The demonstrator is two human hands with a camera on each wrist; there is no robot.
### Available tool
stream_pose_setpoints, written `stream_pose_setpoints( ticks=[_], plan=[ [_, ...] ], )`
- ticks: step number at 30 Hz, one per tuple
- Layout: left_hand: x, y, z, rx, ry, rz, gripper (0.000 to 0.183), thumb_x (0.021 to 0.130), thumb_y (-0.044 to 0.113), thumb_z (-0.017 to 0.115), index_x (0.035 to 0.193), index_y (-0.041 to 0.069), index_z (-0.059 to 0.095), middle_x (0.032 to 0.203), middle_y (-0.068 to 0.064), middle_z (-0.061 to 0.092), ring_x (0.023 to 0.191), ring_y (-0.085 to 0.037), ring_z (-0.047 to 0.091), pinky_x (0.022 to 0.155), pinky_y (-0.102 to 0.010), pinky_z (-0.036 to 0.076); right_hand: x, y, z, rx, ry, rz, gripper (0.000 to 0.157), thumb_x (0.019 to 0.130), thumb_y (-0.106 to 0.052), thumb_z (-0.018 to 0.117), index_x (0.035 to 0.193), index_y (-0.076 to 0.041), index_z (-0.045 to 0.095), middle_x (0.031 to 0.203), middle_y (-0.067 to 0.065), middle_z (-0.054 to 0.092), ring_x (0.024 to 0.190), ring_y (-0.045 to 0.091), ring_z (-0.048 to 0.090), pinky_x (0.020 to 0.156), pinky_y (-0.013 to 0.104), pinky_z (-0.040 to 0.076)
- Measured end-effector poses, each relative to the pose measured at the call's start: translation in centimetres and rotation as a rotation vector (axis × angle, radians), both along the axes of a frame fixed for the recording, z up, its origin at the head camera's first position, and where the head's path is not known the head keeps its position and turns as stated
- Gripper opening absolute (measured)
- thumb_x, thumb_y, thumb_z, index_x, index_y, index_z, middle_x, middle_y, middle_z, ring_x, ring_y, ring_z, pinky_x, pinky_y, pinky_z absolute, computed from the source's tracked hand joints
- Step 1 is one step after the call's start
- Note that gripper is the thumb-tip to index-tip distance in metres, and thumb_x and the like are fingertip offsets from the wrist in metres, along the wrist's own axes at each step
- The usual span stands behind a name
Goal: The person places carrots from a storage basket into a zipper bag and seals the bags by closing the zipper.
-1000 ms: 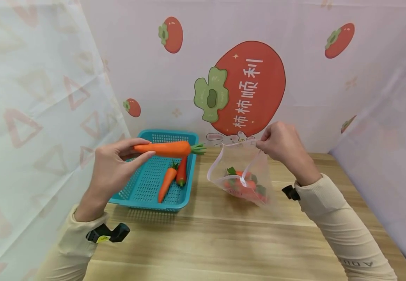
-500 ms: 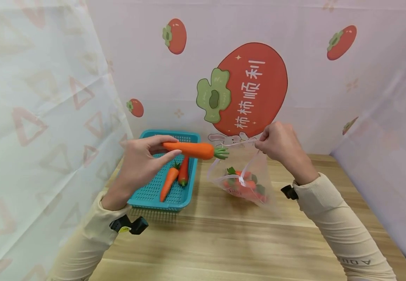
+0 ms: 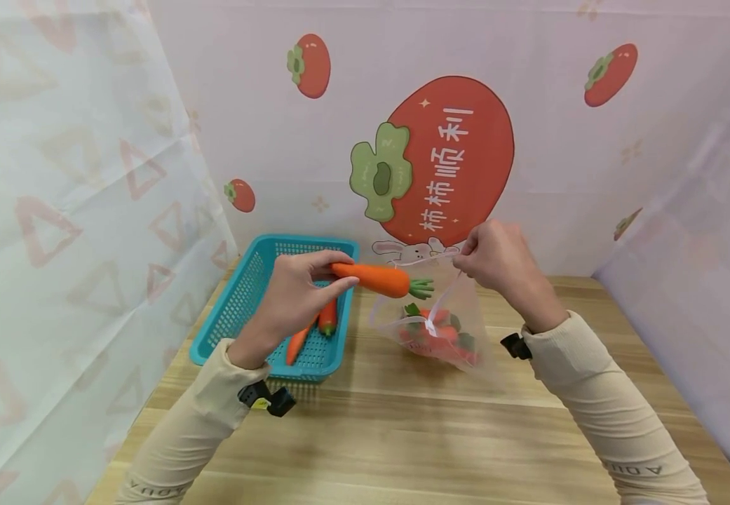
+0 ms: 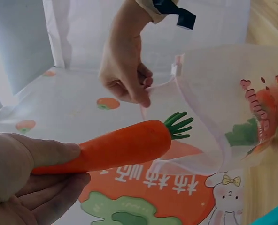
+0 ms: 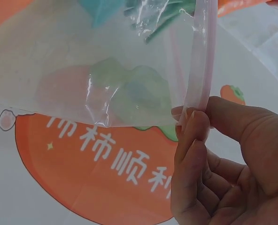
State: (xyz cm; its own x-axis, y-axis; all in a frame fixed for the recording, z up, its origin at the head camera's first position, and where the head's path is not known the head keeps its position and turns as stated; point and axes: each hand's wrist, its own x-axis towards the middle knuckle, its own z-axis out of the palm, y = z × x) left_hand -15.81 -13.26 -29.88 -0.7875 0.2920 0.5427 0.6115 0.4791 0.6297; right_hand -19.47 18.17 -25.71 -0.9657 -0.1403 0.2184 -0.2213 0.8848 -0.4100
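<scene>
My left hand [image 3: 298,291] pinches an orange carrot [image 3: 377,278] by its tapered end, thumb on one side and fingers on the other. The carrot lies nearly level, its green stalks pointing right at the mouth of a clear zip bag [image 3: 465,298]. With thumb and fingertips my right hand [image 3: 497,258] grips a corner of the bag's zip edge [image 5: 201,70] and holds it up. The bag's mouth gapes in the left wrist view. Red-orange and green pieces [image 4: 244,133] fill its bottom, blurred by the plastic.
A blue perforated basket [image 3: 213,326] stands left of the bag, partly behind my left hand. Inside lie another carrot [image 3: 297,345] and a redder long vegetable [image 3: 328,321]. Wooden tabletop [image 3: 390,435] stretches in front. Printed white cloth [image 3: 264,140] encloses the back and sides.
My left hand has carried the carrot rightward from above the basket to the bag's mouth. The right hand and bag have stayed almost in place.
</scene>
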Motion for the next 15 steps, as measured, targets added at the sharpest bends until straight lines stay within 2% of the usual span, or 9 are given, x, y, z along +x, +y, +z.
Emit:
stream_pose_setpoints(
  ticks=[5,11,15],
  plan=[
    [-0.4,1.2,-0.8,-0.029,-0.049,-0.01,0.025,0.093,0.017,0.082,0.116,0.007,0.078,0.107,-0.009,0.08,0.09,-0.02,0.081,0.078,-0.032,0.066,-0.2,-0.1,-0.2,0.002,0.02,0.009,0.023,0.09,-0.014,0.073,0.068,-0.007,0.076,0.065,0.006,0.073,0.059,0.019,0.064,0.048,0.03,0.044],
    [-0.9,2.4,-1.5,-0.062,-0.041,-0.033,0.025,0.092,0.015,0.083,0.115,0.005,0.078,0.107,-0.011,0.08,0.091,-0.022,0.081,0.083,-0.035,0.067,-0.2,-0.1,-0.2,0.0,0.018,0.003,0.023,0.091,-0.014,0.073,0.069,-0.006,0.076,0.066,0.007,0.073,0.059,0.02,0.063,0.049,0.03,0.044],
    [-1.1,2.9,-2.2,-0.081,-0.041,-0.04,0.026,0.091,0.014,0.084,0.115,0.004,0.079,0.108,-0.011,0.081,0.093,-0.021,0.08,0.084,-0.033,0.066,-0.2,-0.2,-0.2,-0.002,0.005,0.005,0.024,0.091,-0.014,0.074,0.07,-0.006,0.075,0.067,0.007,0.072,0.058,0.02,0.062,0.048,0.029,0.044]
  ],
)
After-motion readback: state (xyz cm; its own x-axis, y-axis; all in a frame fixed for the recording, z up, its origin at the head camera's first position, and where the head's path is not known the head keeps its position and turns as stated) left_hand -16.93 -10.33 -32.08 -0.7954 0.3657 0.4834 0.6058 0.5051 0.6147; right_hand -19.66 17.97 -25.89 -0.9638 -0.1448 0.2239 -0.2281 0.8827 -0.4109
